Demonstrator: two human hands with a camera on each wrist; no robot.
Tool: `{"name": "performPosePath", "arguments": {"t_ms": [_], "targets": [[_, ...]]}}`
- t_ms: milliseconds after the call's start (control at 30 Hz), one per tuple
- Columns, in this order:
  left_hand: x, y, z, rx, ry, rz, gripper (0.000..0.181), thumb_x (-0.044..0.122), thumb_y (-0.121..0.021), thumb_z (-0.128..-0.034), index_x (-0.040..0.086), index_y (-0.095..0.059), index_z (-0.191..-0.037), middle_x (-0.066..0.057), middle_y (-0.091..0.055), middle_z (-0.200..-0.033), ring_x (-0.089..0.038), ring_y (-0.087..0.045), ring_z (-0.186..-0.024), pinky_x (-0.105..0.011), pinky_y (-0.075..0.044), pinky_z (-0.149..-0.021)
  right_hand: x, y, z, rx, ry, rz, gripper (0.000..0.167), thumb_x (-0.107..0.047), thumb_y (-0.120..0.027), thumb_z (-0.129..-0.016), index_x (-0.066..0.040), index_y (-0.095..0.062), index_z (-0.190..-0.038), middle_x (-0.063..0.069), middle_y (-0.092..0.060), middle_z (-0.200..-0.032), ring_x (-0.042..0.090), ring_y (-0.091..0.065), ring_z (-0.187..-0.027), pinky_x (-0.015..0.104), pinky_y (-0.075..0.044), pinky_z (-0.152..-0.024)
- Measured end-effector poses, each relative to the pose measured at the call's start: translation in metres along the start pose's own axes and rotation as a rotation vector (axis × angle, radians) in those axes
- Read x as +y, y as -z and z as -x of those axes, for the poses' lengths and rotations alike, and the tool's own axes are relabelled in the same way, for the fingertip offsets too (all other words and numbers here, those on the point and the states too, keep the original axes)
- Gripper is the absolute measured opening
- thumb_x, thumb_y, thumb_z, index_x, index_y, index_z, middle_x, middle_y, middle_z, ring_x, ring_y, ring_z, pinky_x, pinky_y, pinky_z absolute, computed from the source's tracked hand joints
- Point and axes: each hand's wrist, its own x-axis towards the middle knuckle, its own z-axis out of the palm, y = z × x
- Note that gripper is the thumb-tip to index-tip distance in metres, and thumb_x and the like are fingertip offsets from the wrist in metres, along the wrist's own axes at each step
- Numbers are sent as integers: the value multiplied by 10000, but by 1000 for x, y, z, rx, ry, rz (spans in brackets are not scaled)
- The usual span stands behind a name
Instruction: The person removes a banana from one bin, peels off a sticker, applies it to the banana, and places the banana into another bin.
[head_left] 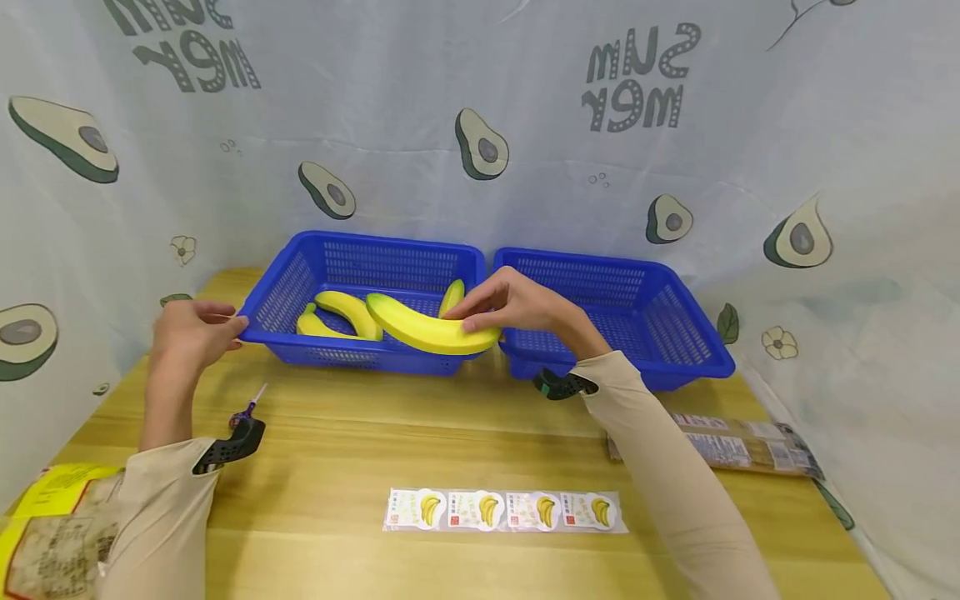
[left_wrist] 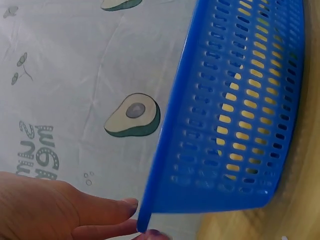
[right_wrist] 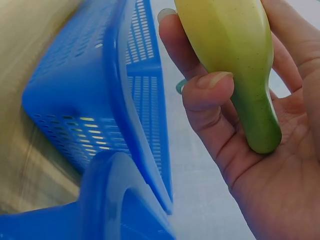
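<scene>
In the head view a yellow banana (head_left: 431, 332) with a greenish tip is held by my right hand (head_left: 517, 304) above the front rim of the left blue basket (head_left: 360, 354). The right wrist view shows thumb and fingers curled round the green end of that banana (right_wrist: 235, 45). My left hand (head_left: 187, 333) pinches the front left corner of the same basket; in the left wrist view the thumb lies against the basket's rim (left_wrist: 167, 120). Inside this basket lie several bananas (head_left: 348, 312). Beside it stands the right blue basket (head_left: 637, 333), with no banana visible inside.
A strip of banana stickers (head_left: 502, 510) lies at the front of the wooden table (head_left: 337, 450). At left are a lollipop (head_left: 246, 412) and a yellow package (head_left: 56, 533). A long package (head_left: 735, 442) lies at right, partly behind the right sleeve. A curtain hangs behind.
</scene>
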Motion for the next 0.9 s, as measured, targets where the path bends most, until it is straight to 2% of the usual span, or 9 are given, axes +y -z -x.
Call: {"name": "performPosePath", "arguments": {"t_ms": [100,133,233,367,467,567,733,833,900], "targets": [[8,0,4,21,-4,-58,529,212,-569,-1107,-136,-507,-1500,-400,-543,-1463,-520,-629,-1265,-661,-498,-1065,-2,-2,6,-23,13,-5,249,-21,-762,-1000,48,-776,-1238,146,-809,-1105,204,-770,-833,266,-609,-703],[11,-1,6,29,-9,-76,531,214,-566,-1106,-129,-503,-1507,-404,-521,-1482,-559,-567,-1311,-668,-494,-1062,-2,-2,8,-29,16,-11,254,-37,-764,-1003,52,-773,-1241,149,-808,-1111,205,-773,-837,264,-611,-700],[24,-5,13,65,-52,-99,530,214,-565,-1111,-105,-495,-1529,-399,-477,-1528,-584,-461,-1392,-683,-469,-1089,-3,-4,16,-38,32,-24,261,-52,-766,-1006,72,-766,-1235,168,-803,-1115,199,-772,-833,254,-604,-681],[45,-14,24,79,-189,-68,515,243,-593,-1115,-56,-533,-1531,-350,-505,-1541,-546,-444,-1441,-687,-449,-1113,-2,-5,24,-41,44,-39,266,-58,-770,-1004,87,-763,-1227,167,-801,-1129,175,-773,-858,243,-599,-669],[61,-25,34,31,-289,-15,522,292,-621,-1110,-34,-567,-1514,-314,-562,-1512,-511,-495,-1426,-670,-469,-1104,-2,-7,30,-42,56,-43,274,-78,-767,-1011,93,-760,-1225,153,-803,-1133,163,-773,-874,233,-585,-648],[73,-40,44,-5,-352,30,499,324,-639,-1101,-17,-626,-1464,-281,-637,-1438,-471,-568,-1359,-628,-518,-1053,-1,-9,34,-45,57,-49,282,-99,-763,-1019,94,-759,-1225,137,-807,-1117,155,-763,-853,229,-572,-630],[84,-65,58,-48,-460,80,398,321,-628,-1110,5,-730,-1329,-211,-754,-1230,-363,-698,-1154,-430,-572,-867,1,-13,40,-45,63,-55,251,-51,-759,-1010,97,-762,-1213,162,-801,-1112,150,-759,-831,235,-578,-620],[87,-76,65,-135,-486,157,395,312,-590,-1133,-15,-727,-1306,-198,-767,-1161,-325,-753,-1040,-299,-606,-792,2,-15,44,-42,67,-52,242,-33,-761,-1002,91,-766,-1210,178,-796,-1132,148,-762,-856,236,-586,-625],[88,-82,69,-198,-483,217,389,293,-581,-1140,-32,-715,-1307,-195,-773,-1120,-309,-777,-960,-266,-631,-737,3,-17,47,-42,71,-48,241,-39,-765,-1001,82,-770,-1209,179,-794,-1150,153,-764,-889,241,-590,-627]]}}
